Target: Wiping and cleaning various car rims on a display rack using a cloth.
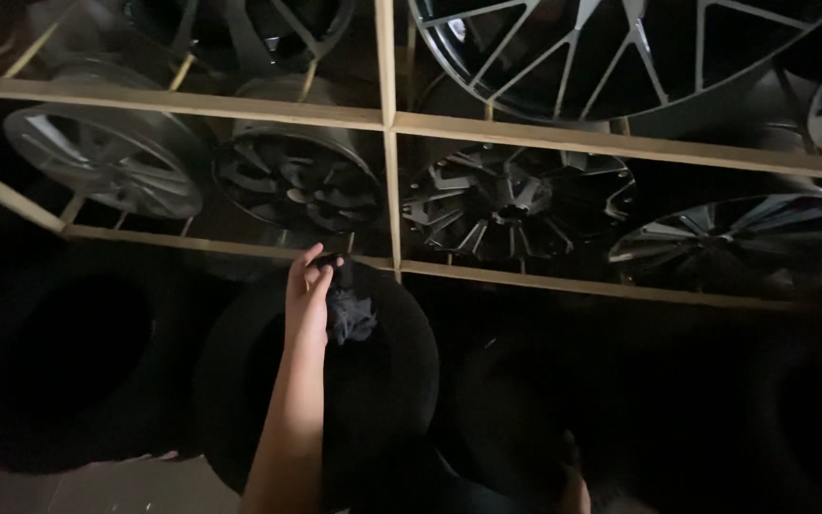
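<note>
My left hand [308, 286] reaches forward over a black tyre [401, 381] that stands on the floor. Its fingers are closed on a crumpled dark grey rag [349, 312], which hangs beside the palm, just under the lower wooden rail [192, 242] of a rack. Only a sliver of my right hand [575, 490] shows at the bottom edge in deep shadow. Its fingers cannot be made out.
A wooden rack [387, 124] holds several alloy wheels: a silver one [107, 157] at left, dark ones [297, 176] [516, 200] in the middle, another [734, 233] at right. More black tyres [68, 362] stand along the floor under the rack. The light is very dim.
</note>
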